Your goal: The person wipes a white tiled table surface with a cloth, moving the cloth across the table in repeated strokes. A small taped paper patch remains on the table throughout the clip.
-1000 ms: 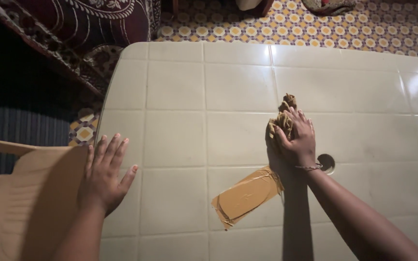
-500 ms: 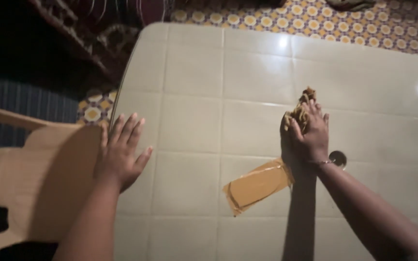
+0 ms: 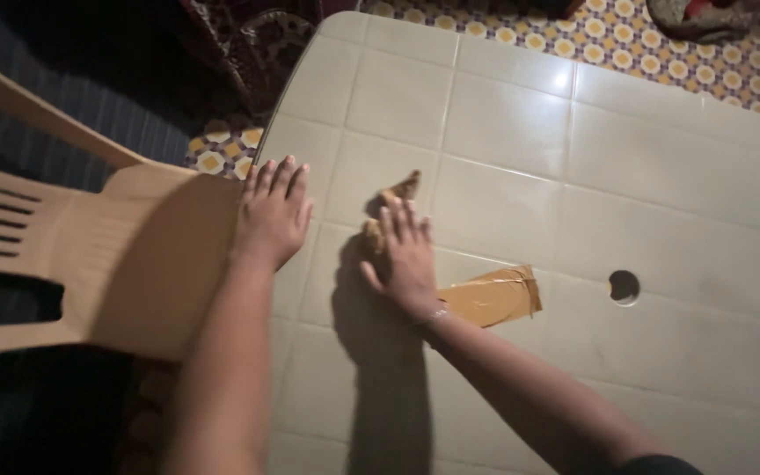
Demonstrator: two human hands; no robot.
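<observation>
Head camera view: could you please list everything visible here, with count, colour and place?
table: one, pale cream, tile-patterned top, fills centre and right.
hole: one, dark, round, in the table top at right.
tape patch: one, tan, stuck flat on the table beside the right wrist.
cloth: one, tan, bunched under the right hand.
chair: one, tan plastic, at the table's left edge.
floor: yellow and white patterned, top.
bracelet: one, thin, on right wrist.
left hand: flat on the table edge.
right hand: pressing on the cloth.
</observation>
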